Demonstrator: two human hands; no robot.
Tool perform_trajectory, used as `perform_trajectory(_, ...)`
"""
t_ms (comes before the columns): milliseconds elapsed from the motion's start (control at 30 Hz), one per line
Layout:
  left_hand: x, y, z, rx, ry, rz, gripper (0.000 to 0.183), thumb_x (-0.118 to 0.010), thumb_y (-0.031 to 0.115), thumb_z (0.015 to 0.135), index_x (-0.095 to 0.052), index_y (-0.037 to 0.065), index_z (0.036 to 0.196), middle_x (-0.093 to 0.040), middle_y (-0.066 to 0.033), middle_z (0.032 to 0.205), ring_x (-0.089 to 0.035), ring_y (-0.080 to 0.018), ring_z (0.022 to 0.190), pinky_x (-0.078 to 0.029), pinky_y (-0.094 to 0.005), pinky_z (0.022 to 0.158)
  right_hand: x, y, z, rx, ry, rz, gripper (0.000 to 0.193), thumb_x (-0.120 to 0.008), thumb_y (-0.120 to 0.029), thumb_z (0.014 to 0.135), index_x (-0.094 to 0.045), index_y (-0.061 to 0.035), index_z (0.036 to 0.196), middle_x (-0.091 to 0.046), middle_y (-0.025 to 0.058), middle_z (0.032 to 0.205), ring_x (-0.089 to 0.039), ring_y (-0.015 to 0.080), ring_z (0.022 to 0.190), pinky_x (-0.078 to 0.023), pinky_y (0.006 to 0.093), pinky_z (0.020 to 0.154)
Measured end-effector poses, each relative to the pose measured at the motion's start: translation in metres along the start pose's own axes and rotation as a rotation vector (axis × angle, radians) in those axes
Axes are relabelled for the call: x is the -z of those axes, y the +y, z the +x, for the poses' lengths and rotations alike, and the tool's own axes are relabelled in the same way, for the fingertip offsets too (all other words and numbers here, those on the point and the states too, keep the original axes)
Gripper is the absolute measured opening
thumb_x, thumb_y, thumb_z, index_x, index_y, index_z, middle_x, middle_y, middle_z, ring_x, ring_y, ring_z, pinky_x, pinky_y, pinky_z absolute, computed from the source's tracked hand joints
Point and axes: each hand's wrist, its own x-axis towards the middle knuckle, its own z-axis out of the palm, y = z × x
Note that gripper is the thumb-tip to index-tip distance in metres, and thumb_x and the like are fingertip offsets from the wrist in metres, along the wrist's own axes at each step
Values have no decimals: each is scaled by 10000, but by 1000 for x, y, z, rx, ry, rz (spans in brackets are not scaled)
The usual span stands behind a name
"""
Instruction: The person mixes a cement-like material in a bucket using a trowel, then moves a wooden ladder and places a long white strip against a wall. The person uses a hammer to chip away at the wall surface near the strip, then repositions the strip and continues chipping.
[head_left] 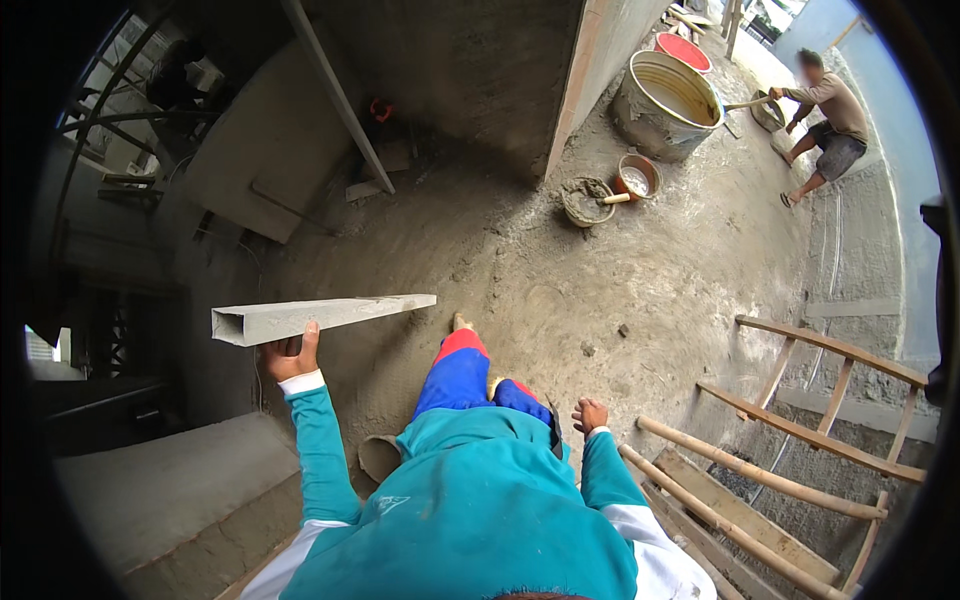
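Note:
A long grey hollow rectangular bar (320,317), smeared with what looks like cement, is held nearly level at my left side. My left hand (292,350) grips it from below near its open square end, thumb up along the near side, with some fingers hidden behind it. The far end of the bar points right, above the floor by my foot (460,322). My right hand (590,413) hangs beside my hip with its fingers curled in, and nothing shows in it. The rough cement floor (520,290) lies below.
Ahead on the right are a mortar bucket (578,212), a smaller bucket (650,165) and a large drum (630,115). A co-worker (838,100) bends over another bucket (768,112). Wooden ladders (830,345) lean at right. A post (335,90) slants ahead left.

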Motion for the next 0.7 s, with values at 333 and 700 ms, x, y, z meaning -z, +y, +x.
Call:
perform_trajectory(333, -207, -75, 172, 47, -302, -47, 828, -910, 62, 737, -484, -11, 1443, -603, -152, 1342, -607, -248, 1225, -503, -406, 1052, -110, -77, -9, 71, -17, -180, 639, -672, -561, 946, -694, -61, 1343, -702, 137, 1288, -659, 252, 1148, -496, 375, 1009)
perform_trajectory(700, -380, -139, 236, -45, -533, 253, 564, -922, 135, 716, -683, -58, 1189, -734, -160, 1157, -697, -242, 1072, -531, -409, 989, -128, -213, 51, 253, -128, -297, 707, -512, -642, 987, -670, -39, 1321, -687, 249, 1287, -639, 375, 1232, -468, 448, 1067)
